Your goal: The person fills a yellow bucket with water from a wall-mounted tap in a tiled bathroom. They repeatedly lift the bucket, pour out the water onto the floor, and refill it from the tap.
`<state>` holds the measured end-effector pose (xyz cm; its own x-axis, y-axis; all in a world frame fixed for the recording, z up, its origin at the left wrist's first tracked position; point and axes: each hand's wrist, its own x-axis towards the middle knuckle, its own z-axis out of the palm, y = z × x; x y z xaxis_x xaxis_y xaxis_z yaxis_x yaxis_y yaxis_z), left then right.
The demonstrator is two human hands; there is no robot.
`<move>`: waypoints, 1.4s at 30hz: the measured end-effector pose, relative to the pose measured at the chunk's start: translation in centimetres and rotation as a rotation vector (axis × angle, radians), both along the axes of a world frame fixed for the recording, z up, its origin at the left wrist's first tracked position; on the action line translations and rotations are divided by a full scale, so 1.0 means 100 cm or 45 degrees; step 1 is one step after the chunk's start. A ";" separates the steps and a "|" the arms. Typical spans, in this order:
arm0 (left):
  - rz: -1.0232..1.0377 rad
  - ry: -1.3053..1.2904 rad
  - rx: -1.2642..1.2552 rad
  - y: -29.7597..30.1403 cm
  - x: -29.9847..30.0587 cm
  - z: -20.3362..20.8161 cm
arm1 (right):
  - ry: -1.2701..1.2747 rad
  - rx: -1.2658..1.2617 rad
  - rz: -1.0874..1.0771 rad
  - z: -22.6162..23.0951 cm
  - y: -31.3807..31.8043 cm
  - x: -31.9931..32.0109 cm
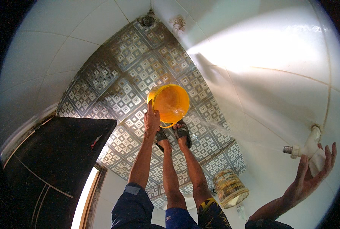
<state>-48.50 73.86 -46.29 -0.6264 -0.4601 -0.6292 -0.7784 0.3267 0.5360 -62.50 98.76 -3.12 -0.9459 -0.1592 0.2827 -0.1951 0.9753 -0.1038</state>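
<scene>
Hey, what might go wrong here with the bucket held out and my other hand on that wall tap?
1. Water sprays from the tap toward the yellow bucket; much of it may miss and wet the patterned floor.
2. The feet are in open sandals on that tiled floor, so slipping seems possible.
3. Only the left hand grips the bucket's rim; as it fills, that grip could give. The right hand is open beside the tap.

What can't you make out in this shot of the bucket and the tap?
- Head view: the left hand covers part of the yellow bucket's rim, so its grip there is hidden.
- The right hand sits behind the white tap; whether it touches the handle is unclear.
- The water stream is blurred; where it lands cannot be told.
- The printed tub is too small to tell its contents.
</scene>
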 end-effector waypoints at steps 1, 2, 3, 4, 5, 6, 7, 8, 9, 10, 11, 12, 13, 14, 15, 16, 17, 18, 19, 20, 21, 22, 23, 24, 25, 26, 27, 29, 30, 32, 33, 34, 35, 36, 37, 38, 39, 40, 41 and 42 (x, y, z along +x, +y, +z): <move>0.055 0.023 0.043 -0.002 0.007 -0.003 | -0.001 0.000 0.003 0.000 -0.001 0.000; 0.111 0.047 0.086 -0.004 0.014 -0.008 | -0.004 -0.028 -0.003 0.000 -0.003 0.000; 0.164 0.071 0.132 -0.003 0.016 -0.005 | -0.005 -0.052 -0.012 -0.001 -0.006 -0.001; 0.184 0.057 0.153 -0.002 0.018 -0.002 | -0.006 -0.075 -0.020 -0.002 -0.007 -0.001; 0.203 0.042 0.175 0.000 0.021 0.002 | -0.006 -0.068 -0.020 -0.002 -0.006 -0.001; 0.227 0.029 0.190 -0.001 0.022 0.007 | -0.005 -0.066 -0.016 -0.002 -0.006 -0.001; 0.212 0.073 0.143 -0.002 0.028 0.005 | -0.004 -0.065 -0.012 -0.002 -0.006 -0.001; 0.197 0.116 0.096 -0.003 0.034 0.002 | -0.008 -0.061 -0.001 -0.002 -0.005 -0.001; 0.177 0.161 0.057 -0.002 0.031 0.006 | -0.008 -0.049 0.005 -0.001 -0.003 0.000; 0.176 0.111 0.071 -0.001 0.028 0.011 | -0.008 -0.037 0.011 -0.001 -0.001 -0.001; 0.175 0.061 0.084 -0.001 0.027 0.016 | -0.009 -0.036 0.002 -0.001 -0.001 -0.001; 0.174 0.010 0.094 -0.002 0.024 0.024 | -0.010 -0.040 -0.005 -0.001 -0.002 -0.001; 0.091 -0.058 0.029 -0.001 0.024 0.023 | -0.012 -0.043 -0.013 -0.001 -0.003 0.000; 0.008 -0.125 -0.036 0.000 0.022 0.022 | -0.009 -0.049 -0.013 -0.001 -0.004 0.000; -0.071 -0.196 -0.106 0.000 0.023 0.019 | -0.009 -0.060 -0.009 -0.001 -0.005 -0.001; -0.119 -0.178 -0.124 -0.003 0.027 0.015 | -0.009 -0.071 -0.006 -0.002 -0.006 -0.001; -0.167 -0.161 -0.141 -0.010 0.031 0.010 | -0.008 -0.083 -0.003 -0.002 -0.006 -0.001; -0.221 -0.140 -0.149 -0.012 0.028 0.012 | -0.004 -0.084 -0.007 -0.002 -0.004 0.000; -0.037 -0.147 0.030 -0.018 0.024 0.019 | 0.000 -0.085 -0.011 -0.003 -0.003 0.001; -0.016 -0.124 0.000 -0.016 0.021 0.015 | 0.016 -0.067 -0.008 -0.002 -0.002 0.000; 0.008 -0.106 -0.038 -0.016 0.021 0.016 | 0.026 -0.057 -0.001 -0.003 -0.004 -0.002; 0.033 -0.087 -0.075 -0.017 0.021 0.016 | 0.037 -0.047 0.005 -0.003 -0.005 -0.002; 0.017 -0.092 -0.074 -0.015 0.021 0.017 | 0.022 -0.070 0.002 -0.003 -0.006 -0.001; -0.003 -0.098 -0.075 -0.018 0.020 0.016 | 0.013 -0.094 0.004 -0.003 -0.005 -0.001; -0.023 -0.104 -0.075 -0.024 0.019 0.015 | 0.003 -0.117 0.006 -0.002 -0.005 -0.002; -0.043 -0.110 -0.076 -0.026 0.019 0.014 | 0.008 -0.125 0.014 -0.003 -0.006 -0.003; -0.012 -0.090 -0.067 -0.024 0.018 0.014 | 0.014 -0.127 0.016 -0.004 -0.008 -0.002; 0.049 -0.051 -0.050 -0.021 0.017 0.014 | 0.020 -0.136 0.020 -0.005 -0.008 0.000; 0.084 -0.034 -0.044 -0.019 0.017 0.016 | 0.017 -0.148 0.028 -0.005 -0.004 -0.001; 0.056 0.035 -0.040 -0.017 0.012 0.018 | 0.004 -0.140 0.031 -0.004 -0.002 -0.001; 0.106 0.067 -0.032 -0.022 0.012 0.016 | -0.002 -0.132 0.030 -0.003 -0.003 -0.001; 0.154 0.098 -0.021 -0.027 0.014 0.011 | -0.008 -0.121 0.026 -0.003 -0.006 -0.001; 0.138 0.119 -0.123 -0.027 0.022 0.000 | -0.002 -0.108 0.033 -0.002 -0.008 -0.001; 0.050 0.095 -0.142 -0.022 0.018 0.003 | 0.001 -0.083 0.035 -0.002 -0.008 -0.002; -0.038 0.072 -0.163 -0.016 0.015 0.007 | 0.004 -0.060 0.037 -0.003 -0.008 -0.002; -0.124 0.048 -0.185 -0.013 0.012 0.011 | -0.002 -0.071 0.028 -0.003 -0.008 -0.001; -0.043 0.060 -0.129 -0.014 0.011 0.012 | -0.005 -0.088 0.021 -0.002 -0.007 0.000; 0.039 0.071 -0.072 -0.017 0.009 0.013 | -0.001 -0.094 0.014 -0.002 -0.006 0.000; 0.120 0.083 -0.016 -0.020 0.008 0.015 | 0.005 -0.102 0.018 -0.002 -0.006 -0.002; 0.189 0.090 0.050 -0.023 0.009 0.017 | 0.017 -0.091 0.008 -0.003 -0.010 -0.001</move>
